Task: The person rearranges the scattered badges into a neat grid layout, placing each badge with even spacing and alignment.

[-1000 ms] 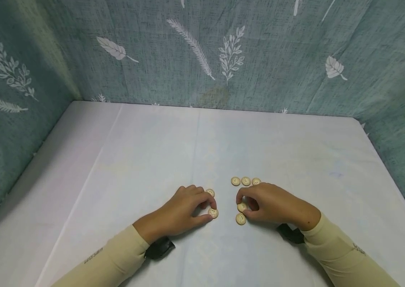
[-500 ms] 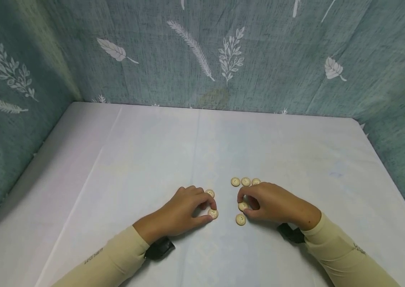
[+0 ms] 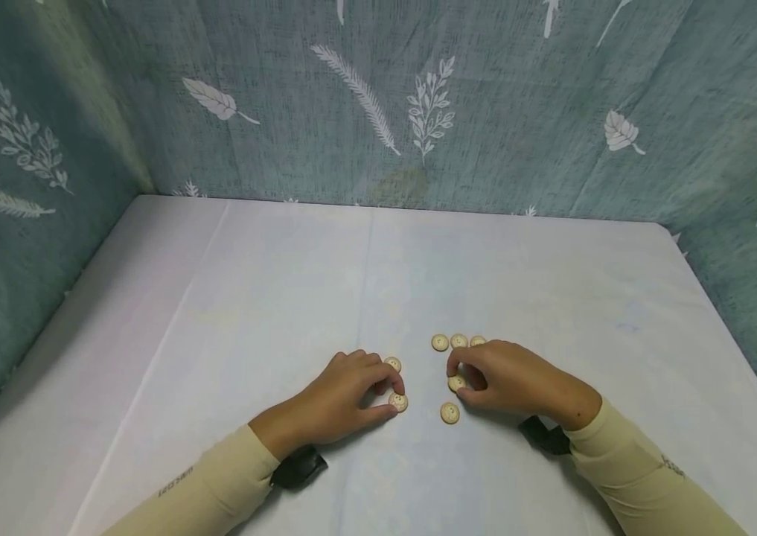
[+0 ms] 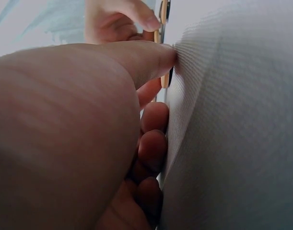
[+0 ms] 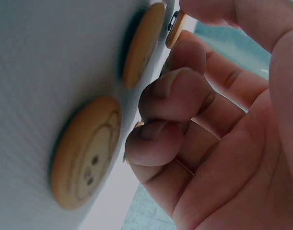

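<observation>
Round pale wooden pin badges lie on the white cloth. In the head view, my left hand point(image 3: 341, 394) pinches one badge point(image 3: 398, 403) between thumb and index finger, at the cloth. Just beyond those fingers is another badge point(image 3: 392, 364). My right hand point(image 3: 508, 378) pinches a badge point(image 3: 456, 383) by its edges; the right wrist view shows a metal pin on the back of this badge point(image 5: 175, 31). Nearer the person lies a loose badge point(image 3: 449, 413). A face is drawn on the large badge point(image 5: 86, 153) in the right wrist view.
Beyond the right hand, three badges sit in a row, including the left one point(image 3: 440, 342) and middle one point(image 3: 459, 341); the hand partly covers the third point(image 3: 478, 342). A white cloth point(image 3: 251, 298) covers the table. Green leaf-patterned fabric point(image 3: 324, 134) hangs behind and beside it.
My right hand has shifted its badge slightly away and to the right, widening the gap to the nearer loose badge. The left hand keeps its pinch in place. The view has tilted slightly.
</observation>
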